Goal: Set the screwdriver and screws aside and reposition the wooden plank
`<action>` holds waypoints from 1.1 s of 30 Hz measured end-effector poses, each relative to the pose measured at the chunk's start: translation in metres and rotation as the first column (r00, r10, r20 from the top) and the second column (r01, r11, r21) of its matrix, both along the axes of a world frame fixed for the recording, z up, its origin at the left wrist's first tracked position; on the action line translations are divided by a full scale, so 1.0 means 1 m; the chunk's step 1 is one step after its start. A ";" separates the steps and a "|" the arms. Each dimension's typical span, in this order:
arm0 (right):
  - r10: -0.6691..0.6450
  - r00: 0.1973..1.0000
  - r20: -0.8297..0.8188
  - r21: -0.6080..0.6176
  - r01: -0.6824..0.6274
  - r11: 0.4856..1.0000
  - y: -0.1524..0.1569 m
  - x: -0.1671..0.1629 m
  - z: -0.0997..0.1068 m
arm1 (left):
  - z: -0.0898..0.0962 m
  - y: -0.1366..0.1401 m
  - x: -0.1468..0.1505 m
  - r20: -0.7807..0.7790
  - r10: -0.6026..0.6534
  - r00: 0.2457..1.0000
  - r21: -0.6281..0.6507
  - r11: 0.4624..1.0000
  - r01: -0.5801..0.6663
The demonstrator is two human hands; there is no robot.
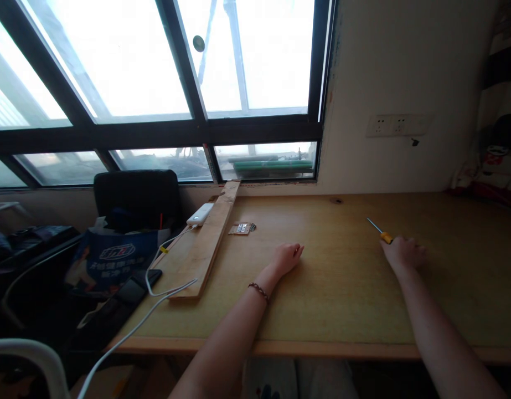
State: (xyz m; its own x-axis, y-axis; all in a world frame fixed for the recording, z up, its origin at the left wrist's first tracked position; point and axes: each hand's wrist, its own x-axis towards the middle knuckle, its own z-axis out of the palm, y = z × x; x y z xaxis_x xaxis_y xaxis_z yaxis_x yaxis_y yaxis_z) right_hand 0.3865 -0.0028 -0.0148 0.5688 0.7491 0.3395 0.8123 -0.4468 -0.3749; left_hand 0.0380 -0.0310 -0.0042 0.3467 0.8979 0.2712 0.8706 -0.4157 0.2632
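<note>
Right, both arms stretched out across the wooden surface (342, 288), so line by line:

Right hand: right hand (404, 253) lies over the handle end of the screwdriver (382, 233), fingers curled down on it; whether they truly grip it, I cannot tell.

Screwdriver: yellow collar and thin metal shaft poke out from the hand, pointing away toward the wall, lying flat on the right half of the surface.

Left hand: left hand (286, 257) rests palm down near the middle, fingers loosely curled, grasping nothing; a beaded bracelet (259, 291) sits on the wrist.

Hinges: small metal hinges (241, 228) with a few screws, beyond the left hand, just beside the plank.

Plank: wooden plank (205, 244) runs along the left side, a white power bank (200, 214) on its far part, white cable (155, 299) trailing off the near edge.

Off the surface: black chair (137, 194) and blue bag (114, 257) at left, under the window.
</note>
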 end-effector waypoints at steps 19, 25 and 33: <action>0.750 0.634 0.188 0.322 -0.761 0.563 0.004 -0.156 -0.016 | 0.003 0.062 -0.112 0.169 0.696 0.697 -0.048 0.713 -0.700; 0.736 0.663 0.136 0.352 -0.726 0.590 0.010 -0.150 -0.017 | -0.005 0.069 -0.115 0.176 0.686 0.706 -0.048 0.722 -0.690; 0.765 0.641 0.066 0.321 -0.739 0.592 0.010 -0.149 -0.016 | -0.007 0.070 -0.116 0.122 0.674 0.728 -0.036 0.736 -0.676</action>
State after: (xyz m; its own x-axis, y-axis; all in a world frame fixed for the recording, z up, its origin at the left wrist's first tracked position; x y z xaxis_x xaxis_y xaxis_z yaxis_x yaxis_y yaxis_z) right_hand 0.2374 0.0077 -0.0309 -0.1187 0.7920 0.5989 0.7736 0.4519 -0.4442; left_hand -0.0780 0.0387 -0.0113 -0.3849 0.8799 0.2785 0.8850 0.2663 0.3819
